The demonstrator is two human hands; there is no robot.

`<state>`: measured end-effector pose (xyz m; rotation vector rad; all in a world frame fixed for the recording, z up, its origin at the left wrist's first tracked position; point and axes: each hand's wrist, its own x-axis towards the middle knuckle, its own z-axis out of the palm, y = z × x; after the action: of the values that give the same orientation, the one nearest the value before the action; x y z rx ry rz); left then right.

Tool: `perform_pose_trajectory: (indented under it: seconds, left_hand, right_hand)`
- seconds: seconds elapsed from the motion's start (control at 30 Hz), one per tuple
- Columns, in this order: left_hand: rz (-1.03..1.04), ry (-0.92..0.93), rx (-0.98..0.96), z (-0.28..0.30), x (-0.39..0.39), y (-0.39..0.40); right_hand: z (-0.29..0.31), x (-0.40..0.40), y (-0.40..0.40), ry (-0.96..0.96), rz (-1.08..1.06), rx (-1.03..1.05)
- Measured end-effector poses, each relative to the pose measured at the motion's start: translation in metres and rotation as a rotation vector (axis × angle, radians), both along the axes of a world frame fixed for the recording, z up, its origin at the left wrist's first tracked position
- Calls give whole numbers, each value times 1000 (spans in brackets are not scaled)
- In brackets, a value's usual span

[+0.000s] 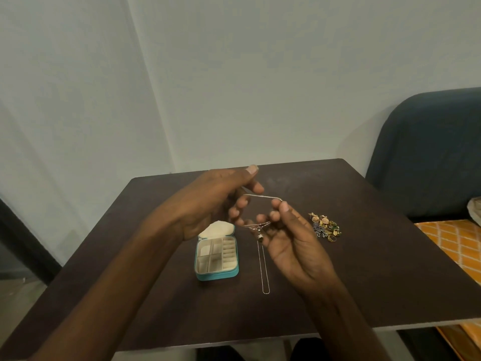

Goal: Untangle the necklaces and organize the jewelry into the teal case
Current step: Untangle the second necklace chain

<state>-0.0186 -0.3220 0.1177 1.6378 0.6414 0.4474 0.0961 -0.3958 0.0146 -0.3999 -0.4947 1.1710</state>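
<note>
A thin silver chain (263, 196) is pinched between both hands, left hand (208, 201) and right hand (289, 238), above the open teal case (216, 276). If pulled hard, the knot near the pendant (259, 237) could be tightened.

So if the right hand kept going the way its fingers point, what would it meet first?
Probably the left hand: the right hand points up-left at it, a chain stretched between them. Depth unclear.

Silver necklace (263, 196) held aloft; teal case (216, 257) open; jewelry pile (325, 227).
</note>
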Motion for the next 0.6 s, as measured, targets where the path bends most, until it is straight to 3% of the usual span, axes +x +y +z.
perform_pose_trajectory:
  seconds: [0.13,0.23,0.4,0.6]
  left_hand:
    - [-6,-57,-186,-2,1,1]
    - [-12,-186,-402,0,0,4]
    - [-14,-329,-592,-1,-2,7]
    - [53,-237,-396,-11,0,4]
  right_hand:
    - [-4,-1,-2,12,10,8]
    - [-7,-1,-6,-104,-36,0]
    - [-8,-5,-17,-597,-292,-70]
    - [-9,-6,-18,-1362,-834,-110]
